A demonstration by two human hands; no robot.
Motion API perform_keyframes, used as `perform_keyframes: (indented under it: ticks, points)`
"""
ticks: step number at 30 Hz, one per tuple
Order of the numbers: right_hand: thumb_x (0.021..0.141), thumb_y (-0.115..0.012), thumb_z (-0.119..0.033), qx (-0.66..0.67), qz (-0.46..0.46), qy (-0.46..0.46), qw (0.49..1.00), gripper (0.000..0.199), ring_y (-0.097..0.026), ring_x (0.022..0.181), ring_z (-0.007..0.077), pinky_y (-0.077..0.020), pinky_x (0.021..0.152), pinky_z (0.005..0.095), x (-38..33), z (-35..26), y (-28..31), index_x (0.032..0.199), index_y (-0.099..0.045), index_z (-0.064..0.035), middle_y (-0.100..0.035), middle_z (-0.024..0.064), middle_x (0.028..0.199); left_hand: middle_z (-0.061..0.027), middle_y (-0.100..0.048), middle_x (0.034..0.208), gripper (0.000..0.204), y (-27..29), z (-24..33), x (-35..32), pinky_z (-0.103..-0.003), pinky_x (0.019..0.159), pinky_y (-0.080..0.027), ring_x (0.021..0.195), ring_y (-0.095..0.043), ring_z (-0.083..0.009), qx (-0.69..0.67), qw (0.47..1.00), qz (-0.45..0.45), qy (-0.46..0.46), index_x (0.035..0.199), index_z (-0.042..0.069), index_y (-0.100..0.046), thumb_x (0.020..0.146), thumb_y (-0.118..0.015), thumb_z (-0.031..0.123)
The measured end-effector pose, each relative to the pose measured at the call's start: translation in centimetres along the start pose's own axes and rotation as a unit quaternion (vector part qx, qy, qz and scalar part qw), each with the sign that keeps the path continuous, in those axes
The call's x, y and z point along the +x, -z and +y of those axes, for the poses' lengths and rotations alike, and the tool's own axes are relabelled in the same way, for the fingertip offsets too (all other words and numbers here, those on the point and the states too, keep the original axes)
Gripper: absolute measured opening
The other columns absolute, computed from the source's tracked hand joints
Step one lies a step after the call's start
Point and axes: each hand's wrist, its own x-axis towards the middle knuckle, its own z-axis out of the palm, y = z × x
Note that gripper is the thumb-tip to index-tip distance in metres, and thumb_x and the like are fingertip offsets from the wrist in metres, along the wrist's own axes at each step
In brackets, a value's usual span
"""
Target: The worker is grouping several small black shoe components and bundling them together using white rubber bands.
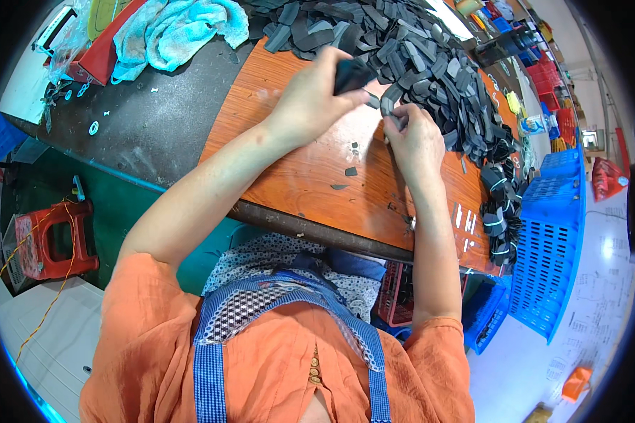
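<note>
Beside this dark heap (430,77), the left hand (316,95) clasps a black block (351,75); the right hand (418,144) finger-pinches a curved strip (388,104).

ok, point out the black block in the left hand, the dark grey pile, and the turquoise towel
Black block (353,75): head view, middle of its visible side.
Dark grey pile (425,69): head view, pieces near its middle.
Turquoise towel (176,37): head view, bunched folds near its middle.
</note>
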Motion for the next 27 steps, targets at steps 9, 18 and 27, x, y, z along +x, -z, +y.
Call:
perform_keyframes:
  ticks: [9,18,27]
  points:
    - [0.088,-0.076,-0.002,0.387,-0.004,-0.118,0.915,0.02,-0.066,0.077,0.0081,-0.0546,0.066,0.024,-1.3,2.7,-0.2,0.105,-0.067,0.0008,-0.073,0.0074,0.097,-0.0213,-0.07,0.11,0.031,-1.1,1.2,5.1,-0.047,0.086,-0.056,0.104,-0.069,-0.0384,0.43,0.864,-0.25,-0.083,0.113,0.004,-0.066,0.082,-0.072,0.009]
    - [0.091,-0.071,-0.003,0.438,-0.096,-0.105,0.888,0.012,-0.07,0.077,0.012,-0.0538,0.067,0.0273,-2.5,-0.8,1.2,0.103,-0.073,-0.0009,-0.075,0.0034,0.087,-0.0073,-0.065,0.117,0.038,-1.0,0.3,-1.1,-0.042,0.09,-0.057,0.12,-0.058,-0.0307,0.343,0.875,-0.173,-0.296,0.108,0.007,-0.062,0.073,-0.072,-0.003]
    - [0.083,-0.079,-0.023,0.011,0.038,0.072,0.997,0.017,-0.068,0.09,0.0293,-0.0553,0.078,0.0414,-1.7,-1.3,0.2,0.096,-0.073,-0.0132,-0.067,0.01,0.095,-0.0157,-0.072,0.103,0.034,-0.1,-0.5,-0.7,-0.043,0.083,-0.056,0.101,-0.071,-0.0369,0.188,0.967,-0.073,-0.153,0.117,0.007,-0.057,0.087,-0.074,0.003]
